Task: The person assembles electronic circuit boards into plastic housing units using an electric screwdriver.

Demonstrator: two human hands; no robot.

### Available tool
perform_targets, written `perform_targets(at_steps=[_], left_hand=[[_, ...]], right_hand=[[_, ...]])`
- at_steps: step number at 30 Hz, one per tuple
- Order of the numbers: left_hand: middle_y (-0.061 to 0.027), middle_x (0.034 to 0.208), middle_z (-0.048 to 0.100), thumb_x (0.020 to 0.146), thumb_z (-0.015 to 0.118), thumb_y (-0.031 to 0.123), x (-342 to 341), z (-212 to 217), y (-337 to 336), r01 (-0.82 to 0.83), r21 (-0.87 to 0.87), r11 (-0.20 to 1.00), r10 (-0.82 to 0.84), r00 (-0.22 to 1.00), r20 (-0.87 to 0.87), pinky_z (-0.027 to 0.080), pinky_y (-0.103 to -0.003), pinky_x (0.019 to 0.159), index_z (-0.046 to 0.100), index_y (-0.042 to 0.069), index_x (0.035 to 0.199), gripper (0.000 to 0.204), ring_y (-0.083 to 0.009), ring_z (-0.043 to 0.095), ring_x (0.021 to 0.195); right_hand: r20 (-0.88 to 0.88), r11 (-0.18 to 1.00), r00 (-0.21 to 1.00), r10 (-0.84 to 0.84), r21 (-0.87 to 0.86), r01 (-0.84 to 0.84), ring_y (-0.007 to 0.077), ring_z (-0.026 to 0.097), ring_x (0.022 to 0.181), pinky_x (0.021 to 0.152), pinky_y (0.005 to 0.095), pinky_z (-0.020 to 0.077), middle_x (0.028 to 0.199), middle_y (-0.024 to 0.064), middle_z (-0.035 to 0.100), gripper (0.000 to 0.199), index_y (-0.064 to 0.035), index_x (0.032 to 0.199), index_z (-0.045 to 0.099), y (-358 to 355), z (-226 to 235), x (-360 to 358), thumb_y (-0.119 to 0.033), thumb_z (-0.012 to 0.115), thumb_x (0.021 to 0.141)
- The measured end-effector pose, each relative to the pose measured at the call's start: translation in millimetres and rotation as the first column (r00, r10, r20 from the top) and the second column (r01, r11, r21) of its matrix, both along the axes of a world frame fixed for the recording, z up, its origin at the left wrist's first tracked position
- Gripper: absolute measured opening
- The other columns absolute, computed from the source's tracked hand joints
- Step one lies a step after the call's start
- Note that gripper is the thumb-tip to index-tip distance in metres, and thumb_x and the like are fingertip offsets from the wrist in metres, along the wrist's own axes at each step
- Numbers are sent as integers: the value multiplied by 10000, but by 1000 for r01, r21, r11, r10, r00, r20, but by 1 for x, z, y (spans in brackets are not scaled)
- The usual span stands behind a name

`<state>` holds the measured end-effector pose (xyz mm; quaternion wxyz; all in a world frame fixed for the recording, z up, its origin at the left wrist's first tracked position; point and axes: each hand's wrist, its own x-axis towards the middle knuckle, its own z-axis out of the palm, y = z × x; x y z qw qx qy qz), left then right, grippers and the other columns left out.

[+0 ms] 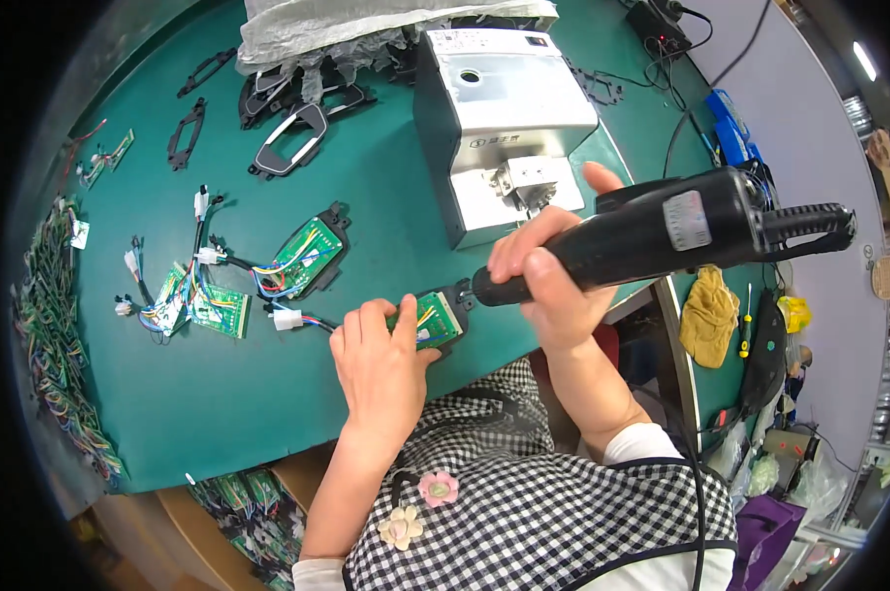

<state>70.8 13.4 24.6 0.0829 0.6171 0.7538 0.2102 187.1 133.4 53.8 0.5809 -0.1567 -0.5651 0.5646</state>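
My right hand (561, 291) is wrapped round a black electric screwdriver (637, 234), which lies nearly level, its cable trailing off to the right. The tool's tip meets the upper right end of a black plastic frame (462, 294). In that frame sits a green circuit board (438, 319) with coloured wires, partly covered by my fingers. My left hand (378, 366) holds board and frame against the green table, thumb at the near edge. Just beyond it, a second green board (312, 254) rests in another black frame. To its left lie loose wired boards (221, 308) with white connectors.
A silver screw-feeder-like machine (509, 94) stands beyond my right hand. Black and silver trim frames (292, 138) lie at the back beside wrapping material (366, 34). Many wired boards (46, 335) are heaped along the left edge. A tan glove (709, 315) and a yellow screwdriver (745, 335) lie at right.
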Motion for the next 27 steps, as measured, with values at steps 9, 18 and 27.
perform_targets(at_steps=[9,18,27], left_hand=[[-101,918,463,572,734,141,3,-6,8,18,7,1000,-18,999,37,328,-374,794,563,1,1046,523,-256,446,874],[-82,928,465,570,736,164,6,-8,9,-17,-41,999,20,997,73,361,-352,757,566,7,1046,530,-243,446,881],[-77,916,481,538,747,129,4,-6,7,-13,-21,1000,15,996,84,359,-356,727,566,28,1033,537,-262,456,856]], right_hand=[[20,998,998,62,-22,-62,182,510,539,564,324,469,639,98,510,709,-14,1290,133,1,-12,-14,-20,578,738],[290,939,937,193,223,-263,118,487,556,537,233,426,681,84,523,496,28,1110,358,12,-21,-18,57,564,659],[106,946,980,167,261,-189,123,506,546,518,265,433,704,91,530,562,-2,1169,320,29,13,-6,17,571,667]])
